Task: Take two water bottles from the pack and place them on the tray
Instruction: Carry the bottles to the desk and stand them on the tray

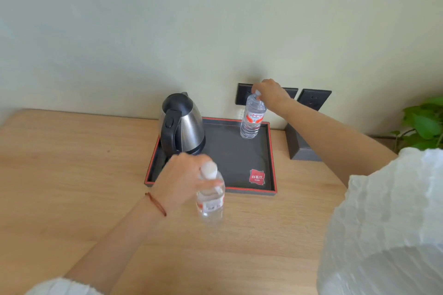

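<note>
A dark tray (239, 165) with a red rim lies on the wooden table against the wall. One clear water bottle (253, 118) with a red-and-white label stands upright in the tray's far right corner; my right hand (271, 91) grips it at the cap. A second clear water bottle (211, 199) hangs upright in the air near the tray's front edge, slightly blurred, held at its neck by my left hand (182, 177). The pack is out of view.
A steel and black electric kettle (181, 124) fills the tray's far left part. A red logo card (257, 177) lies in the tray's near right corner. A dark box (299, 146) stands right of the tray, a green plant (424, 124) beyond it. Wall sockets (314, 99) sit behind.
</note>
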